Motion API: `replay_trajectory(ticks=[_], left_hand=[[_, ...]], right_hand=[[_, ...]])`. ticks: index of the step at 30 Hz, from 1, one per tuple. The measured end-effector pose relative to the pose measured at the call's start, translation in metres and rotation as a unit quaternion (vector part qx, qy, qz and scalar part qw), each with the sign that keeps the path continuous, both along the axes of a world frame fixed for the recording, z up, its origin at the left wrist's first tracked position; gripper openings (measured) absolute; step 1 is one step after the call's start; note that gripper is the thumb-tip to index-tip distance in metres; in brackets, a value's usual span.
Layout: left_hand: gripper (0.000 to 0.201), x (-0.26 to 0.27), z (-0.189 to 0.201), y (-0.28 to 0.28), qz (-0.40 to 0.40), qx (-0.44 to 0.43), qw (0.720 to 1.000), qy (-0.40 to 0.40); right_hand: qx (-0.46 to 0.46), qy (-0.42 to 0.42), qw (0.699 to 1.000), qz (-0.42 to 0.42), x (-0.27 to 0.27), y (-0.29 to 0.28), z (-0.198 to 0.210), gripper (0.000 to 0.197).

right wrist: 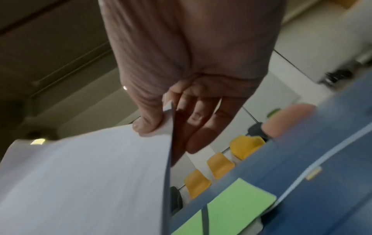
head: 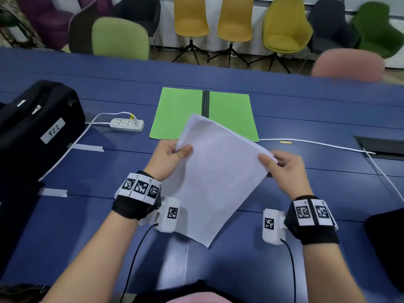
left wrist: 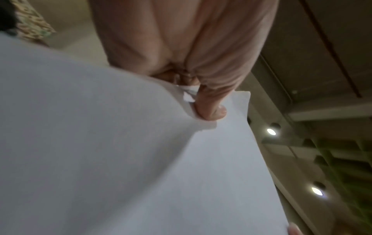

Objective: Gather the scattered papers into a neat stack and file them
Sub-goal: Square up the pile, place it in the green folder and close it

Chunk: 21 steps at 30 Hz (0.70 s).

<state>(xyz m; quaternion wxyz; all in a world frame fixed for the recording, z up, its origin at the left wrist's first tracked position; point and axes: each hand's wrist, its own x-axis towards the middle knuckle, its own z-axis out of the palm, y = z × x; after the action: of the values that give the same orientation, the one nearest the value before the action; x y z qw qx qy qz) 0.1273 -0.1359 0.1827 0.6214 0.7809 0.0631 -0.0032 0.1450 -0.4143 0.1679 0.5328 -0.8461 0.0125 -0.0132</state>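
Note:
A stack of white papers (head: 216, 178) is held tilted above the blue table, its lower corner pointing toward me. My left hand (head: 175, 153) pinches its left edge, thumb on top; the left wrist view shows the thumb (left wrist: 211, 109) pressed on the papers (left wrist: 120, 159). My right hand (head: 275, 162) pinches the right corner, thumb on top, fingers underneath, as the right wrist view shows with the papers (right wrist: 84, 182). An open green folder (head: 181, 112) with a dark spine lies flat on the table just beyond the papers, also seen as the green folder (right wrist: 231, 206).
A white power strip (head: 126, 124) with its cable lies left of the folder. A black bag (head: 37, 127) sits at the far left. A white cable (head: 317, 144) runs right to a table cable hatch (head: 380, 147). Chairs (head: 190, 20) line the far side.

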Motion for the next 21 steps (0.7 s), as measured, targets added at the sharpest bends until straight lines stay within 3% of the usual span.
replay_trajectory(ticks=[2, 4, 6, 8, 10, 13, 15, 17, 18, 19, 21], left_hand=[[0.022, 0.001, -0.006, 0.002, 0.0, -0.051, 0.999, 0.005], [0.037, 0.0, -0.009, -0.001, 0.012, -0.103, 0.994, 0.014], [0.03, -0.002, -0.013, -0.007, 0.039, -0.155, 0.987, 0.013], [0.014, -0.003, -0.017, -0.012, 0.047, -0.2, 0.978, 0.027], [0.018, -0.003, -0.018, -0.018, 0.032, -0.223, 0.974, 0.035], [0.018, -0.001, -0.013, -0.026, 0.038, -0.21, 0.977, 0.015], [0.035, 0.001, -0.011, -0.028, 0.051, -0.2, 0.978, 0.003], [0.049, 0.002, -0.018, -0.027, 0.077, -0.19, 0.979, 0.002], [0.057, 0.001, -0.022, -0.027, 0.089, -0.188, 0.978, 0.007], [0.062, 0.003, -0.028, -0.025, 0.094, -0.195, 0.976, 0.011], [0.047, 0.003, -0.026, -0.03, 0.094, -0.215, 0.972, 0.009]], right_hand=[[0.067, -0.004, 0.998, -0.022, -0.001, 0.0, -0.001, 0.022], [0.195, 0.028, 0.98, -0.011, -0.004, 0.006, -0.004, 0.011], [0.279, 0.092, 0.956, 0.025, -0.008, 0.015, -0.013, 0.037], [0.236, 0.095, 0.967, 0.034, -0.012, 0.028, -0.018, 0.023], [0.228, 0.066, 0.972, -0.007, -0.012, 0.038, -0.012, 0.004], [0.261, -0.01, 0.965, -0.034, -0.008, 0.047, 0.0, 0.015], [0.276, -0.035, 0.96, -0.029, -0.008, 0.047, 0.003, 0.024], [0.277, -0.021, 0.961, -0.022, -0.009, 0.048, 0.0, 0.021], [0.269, -0.003, 0.963, -0.013, -0.008, 0.048, -0.004, 0.008], [0.267, 0.016, 0.963, -0.024, -0.008, 0.049, -0.007, 0.01], [0.266, 0.041, 0.962, -0.046, -0.005, 0.051, -0.011, 0.036]])
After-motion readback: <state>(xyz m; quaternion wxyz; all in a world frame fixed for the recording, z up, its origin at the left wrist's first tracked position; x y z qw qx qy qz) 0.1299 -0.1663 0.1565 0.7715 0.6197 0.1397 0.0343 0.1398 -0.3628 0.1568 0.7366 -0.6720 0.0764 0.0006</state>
